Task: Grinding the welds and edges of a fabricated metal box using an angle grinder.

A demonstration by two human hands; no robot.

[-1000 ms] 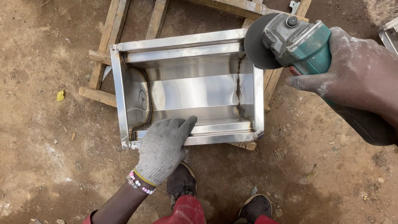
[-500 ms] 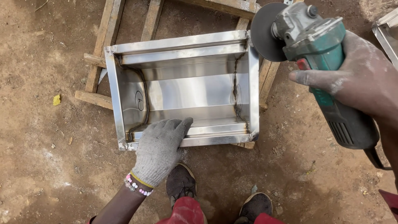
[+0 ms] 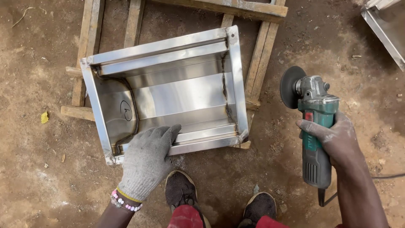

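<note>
A shiny stainless-steel box [image 3: 177, 90], open at the top, rests on a wooden frame [image 3: 257, 59] on the dirt ground. Dark weld seams run down its inner corners. My left hand [image 3: 147, 158], in a grey knit glove, presses flat on the box's near rim. My right hand [image 3: 331, 141], bare and dusty, grips a green and grey angle grinder [image 3: 314, 122] by its body. The grinder's dark disc points away from me, held off to the right of the box and clear of it.
Another steel sheet piece [image 3: 386, 29] lies at the top right corner. My two shoes [image 3: 181, 190] stand just below the box. The grinder's cable [image 3: 386, 176] trails right. Brown dirt surrounds everything.
My right hand has lowered the grinder from the box's far right corner down to the right side. The left hand stays on the near rim.
</note>
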